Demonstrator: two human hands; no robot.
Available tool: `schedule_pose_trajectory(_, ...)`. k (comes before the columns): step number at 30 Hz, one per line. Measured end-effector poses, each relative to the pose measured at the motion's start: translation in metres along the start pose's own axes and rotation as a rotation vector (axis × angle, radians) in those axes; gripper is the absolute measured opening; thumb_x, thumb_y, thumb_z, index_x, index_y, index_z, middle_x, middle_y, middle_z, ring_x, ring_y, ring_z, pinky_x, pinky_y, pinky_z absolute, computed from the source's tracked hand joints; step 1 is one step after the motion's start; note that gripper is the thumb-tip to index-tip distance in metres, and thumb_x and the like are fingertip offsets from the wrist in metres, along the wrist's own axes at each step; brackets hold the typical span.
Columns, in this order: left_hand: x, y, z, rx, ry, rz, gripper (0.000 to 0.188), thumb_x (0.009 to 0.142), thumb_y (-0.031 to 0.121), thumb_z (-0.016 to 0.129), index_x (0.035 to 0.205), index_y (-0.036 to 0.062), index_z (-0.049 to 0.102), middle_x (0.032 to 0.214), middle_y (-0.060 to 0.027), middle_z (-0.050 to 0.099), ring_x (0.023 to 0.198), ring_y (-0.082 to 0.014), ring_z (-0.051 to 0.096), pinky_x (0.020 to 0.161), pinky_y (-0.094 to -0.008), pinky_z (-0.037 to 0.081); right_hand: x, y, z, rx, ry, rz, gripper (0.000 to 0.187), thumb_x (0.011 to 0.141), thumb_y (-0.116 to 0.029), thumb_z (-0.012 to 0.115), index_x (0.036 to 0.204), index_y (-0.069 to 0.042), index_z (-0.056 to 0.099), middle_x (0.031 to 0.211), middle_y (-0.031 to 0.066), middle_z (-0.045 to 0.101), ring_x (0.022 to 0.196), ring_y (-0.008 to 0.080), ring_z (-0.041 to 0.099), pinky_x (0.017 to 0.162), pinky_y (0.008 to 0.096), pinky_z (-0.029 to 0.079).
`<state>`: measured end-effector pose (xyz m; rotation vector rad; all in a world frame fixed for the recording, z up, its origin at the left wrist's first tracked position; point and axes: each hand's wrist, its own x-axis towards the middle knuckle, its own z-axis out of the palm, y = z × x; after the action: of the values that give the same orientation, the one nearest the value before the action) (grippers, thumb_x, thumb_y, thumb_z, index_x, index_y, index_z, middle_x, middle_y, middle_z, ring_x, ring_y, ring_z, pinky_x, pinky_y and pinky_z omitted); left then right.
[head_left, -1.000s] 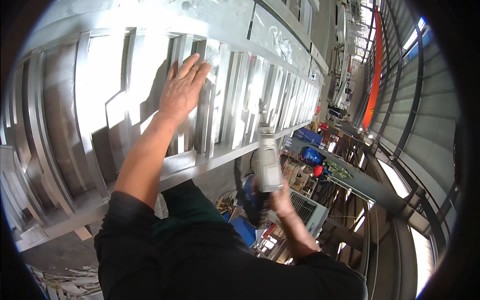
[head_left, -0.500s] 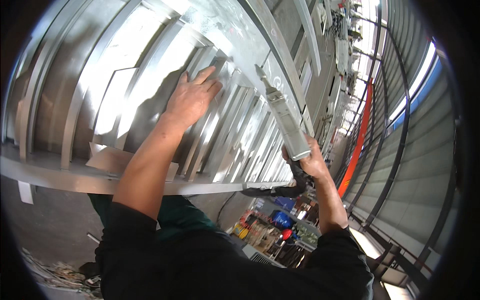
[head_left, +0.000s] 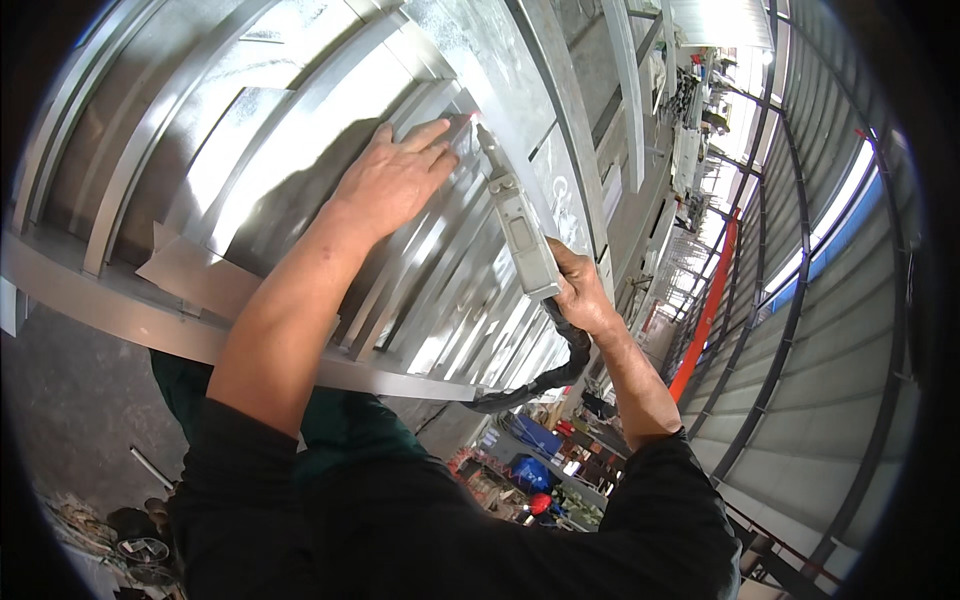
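My right hand is wrapped round the rear of a handheld laser welding gun, a long pale grey body with a narrow nozzle. Its tip meets the end of a metal bar in the frame, where a small red spot glows. A black sleeved cable runs down from the gun's back end. My left hand lies with fingers apart on the metal bar, its fingertips a short way left of the nozzle. The bar belongs to a large silvery metal frame of parallel slats.
A loose flat metal piece rests on the frame under my left forearm. Tools and containers, one a blue drum, stand on the floor below. To the right are an orange-red beam and a corrugated wall.
The welding gun has swung left and its nozzle has come to the bar's end beside my left fingers. A red spot now shows there. My left hand stays on the bar.
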<state>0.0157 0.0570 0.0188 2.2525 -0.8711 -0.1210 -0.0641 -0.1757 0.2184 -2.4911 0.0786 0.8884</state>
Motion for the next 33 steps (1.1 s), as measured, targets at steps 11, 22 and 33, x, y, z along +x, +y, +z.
schedule_pose_trajectory(11, 0.0, 0.004, -0.007, -0.099, -0.016, -0.041, 0.039, 0.095, 0.008, 0.05, 0.133, 0.0099, 0.059, 0.142, 0.0011, 0.056, 0.148, -0.0177, 0.028, 0.114, -0.0581, 0.033, 0.007, 0.015, 0.006, 0.021, 0.038, -0.055, 0.065, 0.097, -0.05, 0.059, 0.132, 0.005, 0.056, 0.095, 0.0193, 0.071, 0.089, 0.0192, 0.068, 0.081, 0.035, 0.053)
schedule_pose_trajectory(22, -0.002, 0.003, -0.001, -0.131, 0.025, -0.04, 0.039, 0.095, 0.009, 0.048, 0.132, 0.0097, 0.06, 0.144, 0.0001, 0.054, 0.148, -0.0182, 0.028, 0.114, -0.0572, 0.034, 0.009, 0.013, 0.003, 0.021, 0.032, -0.035, 0.067, 0.097, -0.053, 0.057, 0.128, 0.005, 0.059, 0.094, 0.0186, 0.069, 0.088, 0.0187, 0.067, 0.078, 0.0346, 0.053)
schedule_pose_trajectory(33, -0.003, 0.002, -0.002, -0.094, 0.029, -0.005, 0.041, 0.095, 0.009, 0.045, 0.135, 0.0106, 0.058, 0.146, -0.0015, 0.053, 0.148, -0.0169, 0.027, 0.116, -0.0551, 0.032, 0.01, 0.01, 0.005, 0.037, 0.067, -0.08, 0.063, 0.097, -0.052, 0.058, 0.125, 0.004, 0.061, 0.087, 0.0142, 0.07, 0.077, 0.0151, 0.066, 0.069, 0.033, 0.053)
